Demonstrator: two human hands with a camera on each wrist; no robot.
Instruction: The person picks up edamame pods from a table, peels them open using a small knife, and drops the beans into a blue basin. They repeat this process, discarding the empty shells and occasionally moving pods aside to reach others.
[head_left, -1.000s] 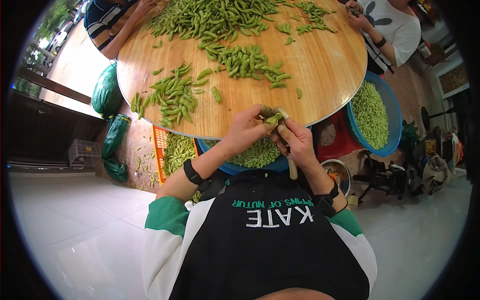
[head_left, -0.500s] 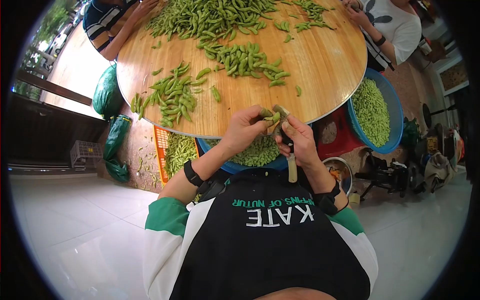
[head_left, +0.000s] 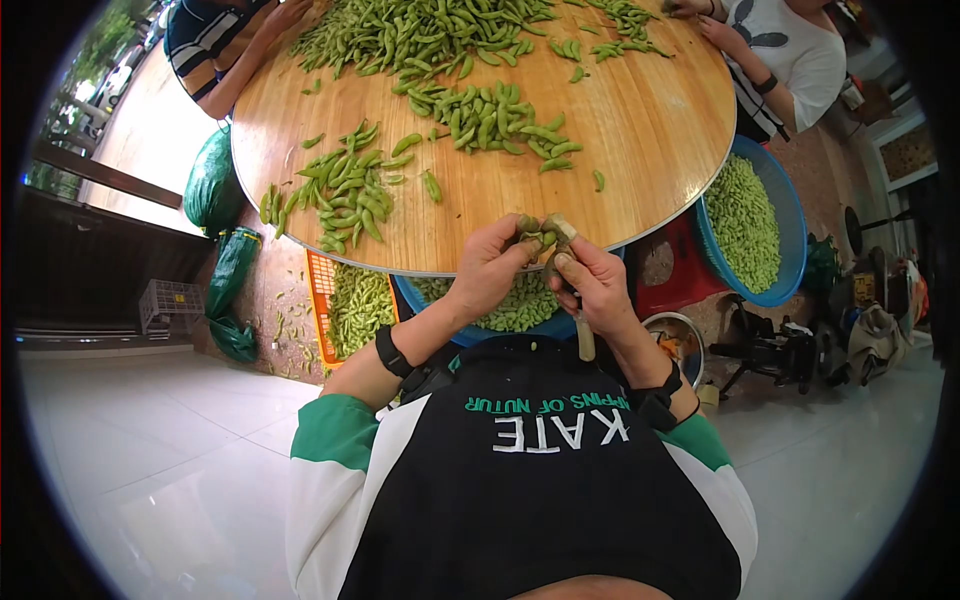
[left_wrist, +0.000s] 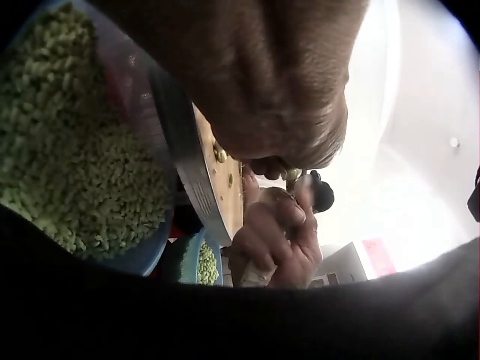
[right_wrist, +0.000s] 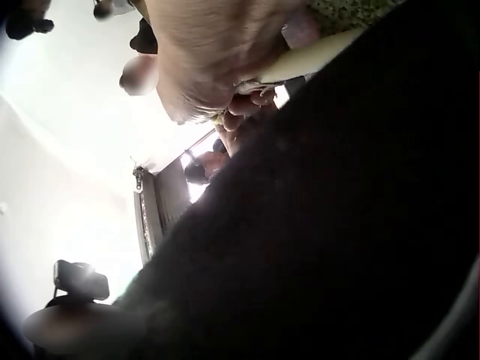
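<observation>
In the head view both hands meet just past the near edge of the round wooden table (head_left: 640, 150). My left hand (head_left: 487, 268) pinches a green soybean pod (head_left: 547, 239) between thumb and fingers. Close against it, my right hand (head_left: 597, 280) has its fingers curled round a tool with a pale handle (head_left: 586, 338); its working end is hidden in the grip. Something pale covers the right index fingertip. Beneath the hands, a blue basin (head_left: 466, 335) holds shelled green beans (head_left: 522, 305). The left wrist view shows the fingers of the right hand (left_wrist: 274, 240) beside the left.
Soybean pods (head_left: 420, 40) are heaped across the table, with a smaller pile (head_left: 345, 190) at its left. An orange basket (head_left: 320, 300) of pods stands below. Another blue basin (head_left: 790, 200) of beans sits at the right. Two people (head_left: 790, 60) work at the far side.
Half a second ago the hands were slightly apart, with the pod in the left fingers; now they have come together at it. The person at the right has reached a hand onto the table.
</observation>
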